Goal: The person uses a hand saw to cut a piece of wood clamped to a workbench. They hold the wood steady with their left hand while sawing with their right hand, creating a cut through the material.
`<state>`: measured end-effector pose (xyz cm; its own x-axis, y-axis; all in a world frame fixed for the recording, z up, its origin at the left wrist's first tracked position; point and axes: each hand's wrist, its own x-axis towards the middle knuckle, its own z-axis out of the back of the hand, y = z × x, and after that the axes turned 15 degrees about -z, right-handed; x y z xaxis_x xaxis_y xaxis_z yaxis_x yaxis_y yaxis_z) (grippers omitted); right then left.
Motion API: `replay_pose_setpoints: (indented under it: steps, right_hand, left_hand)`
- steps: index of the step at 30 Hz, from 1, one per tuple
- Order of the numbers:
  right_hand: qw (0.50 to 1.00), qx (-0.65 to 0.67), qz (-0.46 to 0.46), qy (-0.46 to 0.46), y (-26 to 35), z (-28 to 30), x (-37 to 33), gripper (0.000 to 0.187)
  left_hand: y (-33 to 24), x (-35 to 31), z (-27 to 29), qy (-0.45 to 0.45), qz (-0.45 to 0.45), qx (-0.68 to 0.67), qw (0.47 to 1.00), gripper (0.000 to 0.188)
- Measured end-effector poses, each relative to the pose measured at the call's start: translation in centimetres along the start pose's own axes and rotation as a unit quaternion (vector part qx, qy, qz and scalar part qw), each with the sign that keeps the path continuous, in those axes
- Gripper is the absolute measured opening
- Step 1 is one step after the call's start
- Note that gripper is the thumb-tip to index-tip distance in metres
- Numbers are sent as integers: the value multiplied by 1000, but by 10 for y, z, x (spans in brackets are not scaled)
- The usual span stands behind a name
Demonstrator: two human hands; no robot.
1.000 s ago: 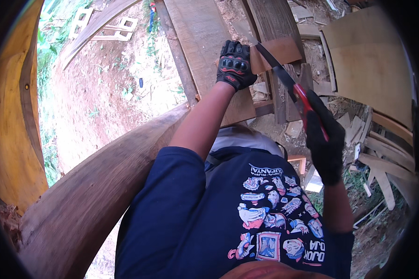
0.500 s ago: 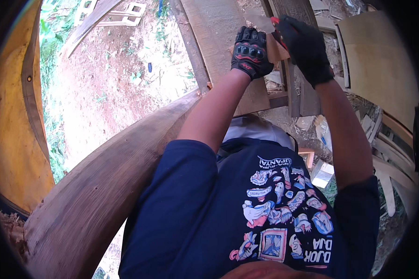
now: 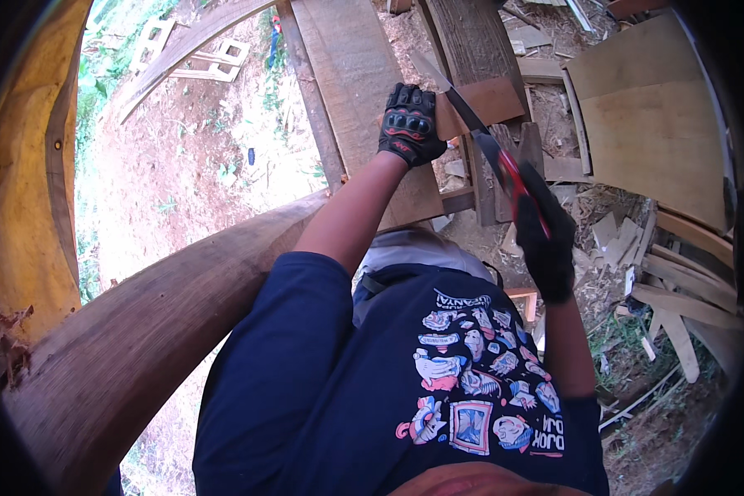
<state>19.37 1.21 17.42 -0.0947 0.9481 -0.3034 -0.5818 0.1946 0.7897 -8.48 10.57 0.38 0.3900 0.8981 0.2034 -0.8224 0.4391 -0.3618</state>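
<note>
My left hand point(image 3: 411, 126), in a black glove with red trim, is closed over the left end of a short reddish-brown board point(image 3: 494, 97), its fingers curled. The board lies crosswise over a wide plank point(image 3: 351, 62) and a darker plank point(image 3: 478, 51) to its right, spanning the gap between them. In the same kind of glove, my right hand point(image 3: 547, 241) grips the red and black handle of a handsaw point(image 3: 468, 112). The saw's blade slants across the board just right of my left hand, its tip pointing up and left.
A thick curved timber point(image 3: 174, 289) runs along my left side. At far left stands a yellow-brown wood slab point(image 3: 25, 165). To the right lean a plywood sheet point(image 3: 649, 116) and several offcuts point(image 3: 690, 285). A pale wooden frame point(image 3: 215, 62) lies on the ground.
My right hand has drawn the saw back toward my body, so more of the blade and handle shows. My left hand stays on the board; the whole view has shifted slightly.
</note>
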Motion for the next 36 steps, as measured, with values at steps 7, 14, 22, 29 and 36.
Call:
replay_pose_setpoints:
  steps: [7, 14, 22, 29, 36]
  right_hand:
    - [994, -94, -9, 48, 97, 56, -30, 43]
    - [875, -328, 355, -22, 78, 4, 143, 18]
    - [978, -116, 146, -97, 6, -128, 204, 31]
    - [986, 30, 153, -66, -42, -85, 113, 43]
    - [1000, -19, -11, -10, -24, 3, -51, 49]
  left_hand:
    - [-5, -2, 4, -21, 3, -10, 1000, 59]
    - [0, -7, -9, -28, 17, 17, 999, 62]
    - [-6, 5, -3, -12, 30, 11, 999, 60]
    - [-4, 5, -4, -15, 6, -5, 1000, 64]
    - [-5, 2, 1, -8, 5, -1, 1000, 68]
